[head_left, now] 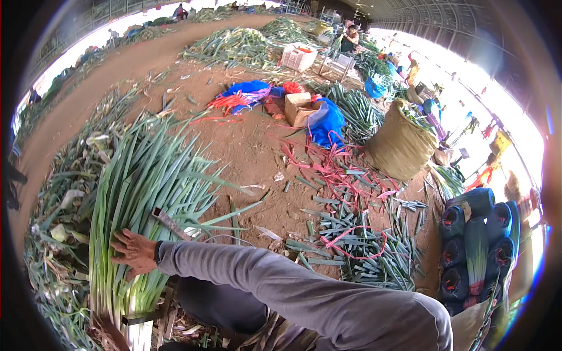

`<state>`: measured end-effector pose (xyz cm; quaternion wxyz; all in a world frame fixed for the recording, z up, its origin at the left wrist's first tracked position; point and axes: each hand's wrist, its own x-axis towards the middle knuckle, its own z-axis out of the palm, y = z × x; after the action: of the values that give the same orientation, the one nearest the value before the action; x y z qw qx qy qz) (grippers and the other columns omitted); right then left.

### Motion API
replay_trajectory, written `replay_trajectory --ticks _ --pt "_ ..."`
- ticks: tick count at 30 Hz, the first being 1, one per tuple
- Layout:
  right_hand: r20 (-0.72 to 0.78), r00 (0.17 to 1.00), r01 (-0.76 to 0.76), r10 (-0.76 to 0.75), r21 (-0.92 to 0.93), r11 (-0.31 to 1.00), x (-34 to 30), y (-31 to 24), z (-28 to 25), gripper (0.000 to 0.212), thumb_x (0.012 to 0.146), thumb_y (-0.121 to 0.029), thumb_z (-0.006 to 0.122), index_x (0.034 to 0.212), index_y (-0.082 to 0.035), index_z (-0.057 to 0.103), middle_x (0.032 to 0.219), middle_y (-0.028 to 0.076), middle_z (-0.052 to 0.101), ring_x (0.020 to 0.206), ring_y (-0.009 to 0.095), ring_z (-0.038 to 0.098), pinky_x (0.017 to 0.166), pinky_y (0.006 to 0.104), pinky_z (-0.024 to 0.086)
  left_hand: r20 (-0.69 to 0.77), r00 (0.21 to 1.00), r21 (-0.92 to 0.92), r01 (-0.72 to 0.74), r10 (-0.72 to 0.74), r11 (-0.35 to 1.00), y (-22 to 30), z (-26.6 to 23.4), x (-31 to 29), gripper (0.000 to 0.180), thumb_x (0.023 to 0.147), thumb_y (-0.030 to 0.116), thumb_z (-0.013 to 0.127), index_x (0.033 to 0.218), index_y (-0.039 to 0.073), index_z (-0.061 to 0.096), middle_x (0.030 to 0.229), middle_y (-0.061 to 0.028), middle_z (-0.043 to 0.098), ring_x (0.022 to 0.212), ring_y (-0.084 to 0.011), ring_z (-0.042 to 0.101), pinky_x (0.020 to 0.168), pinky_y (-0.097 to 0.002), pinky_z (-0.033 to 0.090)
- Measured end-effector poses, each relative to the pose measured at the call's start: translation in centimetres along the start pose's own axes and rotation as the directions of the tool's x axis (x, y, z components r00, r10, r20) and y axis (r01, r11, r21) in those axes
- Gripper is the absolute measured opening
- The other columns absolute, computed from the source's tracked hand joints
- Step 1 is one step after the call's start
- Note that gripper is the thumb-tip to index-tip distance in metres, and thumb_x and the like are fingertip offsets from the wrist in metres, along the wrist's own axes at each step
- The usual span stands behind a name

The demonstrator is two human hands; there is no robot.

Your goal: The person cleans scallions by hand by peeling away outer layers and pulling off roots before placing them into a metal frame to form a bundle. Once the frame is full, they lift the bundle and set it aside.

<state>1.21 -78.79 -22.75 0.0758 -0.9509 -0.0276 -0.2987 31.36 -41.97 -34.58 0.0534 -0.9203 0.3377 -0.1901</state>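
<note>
A thick bundle of long green onions (149, 187) stands at the left, green leaves fanned upward and pale stems toward the lower edge. Across it reaches my grey-sleeved right arm. My right hand (136, 253) rests on the stalks with its fingers spread. Low at the left edge of the stems, part of my left hand (108, 332) shows, its fingers hidden. A square metal bar (171, 224) sticks up beside the leaves, next to my right wrist. Under the stems is a frame with a dark crosspiece (143, 317).
Cut leaf tops (363, 251) and pink-red plastic ties (328, 167) litter the dirt floor. Farther off are a tan woven sack (404, 140), a cardboard box (300, 109) and a blue bag (328, 124). Dark wrapped bundles (477, 245) are stacked at right. Another person (350, 40) sits far back.
</note>
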Motion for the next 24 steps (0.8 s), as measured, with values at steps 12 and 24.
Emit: replay_trajectory --ticks 12,24 --pt "0.139 0.984 -0.143 0.111 0.244 0.959 -0.7 -8.2 -12.1 0.060 0.098 -0.054 0.062 0.117 0.003 0.063 0.116 0.021 0.055 0.112 0.039 0.058 0.103 0.0577 0.038 -0.200 0.979 -0.436 -0.053 -0.039 0.898 4.1 -14.3 -4.4 0.071 0.102 0.046 0.063 0.149 -0.004 0.045 0.130 -0.0263 0.063 0.118 -0.0404 0.062 0.096 -0.0500 0.055" --pt "0.439 0.886 -0.329 -0.149 0.822 0.464 1.8 -16.8 -8.2 0.030 0.100 -0.024 0.069 0.115 0.002 0.068 0.110 0.018 0.071 0.101 0.026 0.068 0.089 0.0400 0.054 0.203 0.874 -0.956 0.274 -0.441 0.104 -5.9 -14.2 -34.5 0.051 0.106 0.030 0.051 0.151 0.007 0.052 0.139 -0.0107 0.065 0.111 -0.0277 0.069 0.099 -0.0364 0.054"
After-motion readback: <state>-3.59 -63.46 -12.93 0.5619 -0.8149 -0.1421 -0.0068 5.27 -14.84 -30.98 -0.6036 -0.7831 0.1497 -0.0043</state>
